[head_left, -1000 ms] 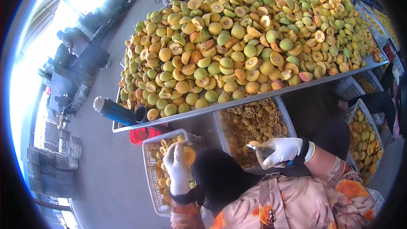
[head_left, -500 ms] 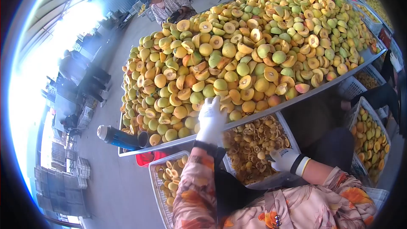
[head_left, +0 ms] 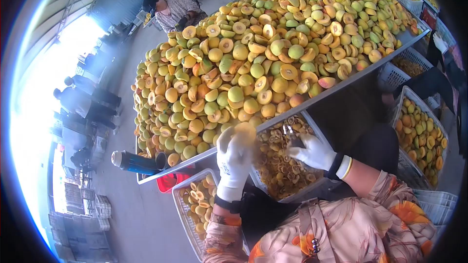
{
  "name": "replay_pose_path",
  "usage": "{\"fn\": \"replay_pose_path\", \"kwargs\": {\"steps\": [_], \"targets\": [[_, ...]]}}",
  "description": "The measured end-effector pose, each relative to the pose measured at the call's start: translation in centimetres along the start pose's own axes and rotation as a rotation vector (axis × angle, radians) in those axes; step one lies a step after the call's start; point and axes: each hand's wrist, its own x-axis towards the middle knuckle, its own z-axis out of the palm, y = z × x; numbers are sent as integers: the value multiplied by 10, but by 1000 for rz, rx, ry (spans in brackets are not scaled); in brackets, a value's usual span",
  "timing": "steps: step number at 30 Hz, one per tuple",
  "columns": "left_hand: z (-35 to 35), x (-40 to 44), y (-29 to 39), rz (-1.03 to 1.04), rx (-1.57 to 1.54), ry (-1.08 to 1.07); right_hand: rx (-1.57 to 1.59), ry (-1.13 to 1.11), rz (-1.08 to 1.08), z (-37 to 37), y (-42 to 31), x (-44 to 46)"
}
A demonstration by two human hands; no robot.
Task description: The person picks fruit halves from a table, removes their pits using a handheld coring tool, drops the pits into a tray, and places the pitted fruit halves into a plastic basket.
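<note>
My left hand (head_left: pixel 233 158), in a white glove, is closed around a yellow peach half (head_left: pixel 245 131), blurred by motion, at the tray's near edge. My right hand (head_left: pixel 313 152), also gloved, grips a small tool (head_left: pixel 288 129) with a shiny metal end; its exact kind is unclear. Both hands are above a white crate (head_left: pixel 319 129) of brownish pits and scraps. Beyond them, a large heap of halved yellow-green peaches (head_left: pixel 253 71) covers the metal-edged tray (head_left: pixel 341 86).
A crate (head_left: pixel 183 214) of peach halves stands at my left, another (head_left: pixel 441 131) at far right. A blue thermos (head_left: pixel 134 161) lies on the tray's left corner, above a red bucket (head_left: pixel 168 183). One person (head_left: pixel 178 12) works across the heap; others are nearby.
My left hand has drawn back from the heap toward me and now holds a peach half. The right hand has risen toward it with the tool. The view has shifted slightly.
</note>
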Motion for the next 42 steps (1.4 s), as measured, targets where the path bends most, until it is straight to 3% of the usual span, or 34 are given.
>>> {"fn": "replay_pose_path", "kwargs": {"steps": [1, 3, 6, 9, 11, 12, 14, 16, 19, 20, 29, 36, 42], "targets": [[-5, -8, 14, 44, -15, 10, 292, -124, 145, -2, -26, -8], [-10, -21, 41, 68, -12, -76, 461, -180, 155, 8, -58, -20], [-26, -27, 77, 33, -344, -59, 481, -44, -60, 25, -61, -32], [-35, -29, 102, -657, -1300, 23, 363, -122, -169, 25, -61, -39], [-38, -33, 93, -865, -1244, -221, 93, -64, -309, 28, -70, -44], [-27, -43, 82, -466, -685, -169, -43, -35, -384, 30, -75, -46], [-17, -50, 83, -338, -459, -40, -318, 108, -463, 28, -82, -60], [-15, -51, 97, -859, -1139, 100, -438, 185, -530, 27, -81, -71], [-26, -51, 108, -751, -923, 130, -408, 21, -433, 42, -66, -89], [-26, -52, 112, -848, -1139, 202, -348, 0, -474, 48, -65, -91], [-41, -56, 142, -713, -935, 352, -426, 25, -556, 70, -70, -102], [-43, -49, 138, -655, -917, 336, -281, -168, -504, 63, -67, -92], [-44, -43, 133, -706, -1035, 282, -121, -196, -582, 62, -77, -86]]}}
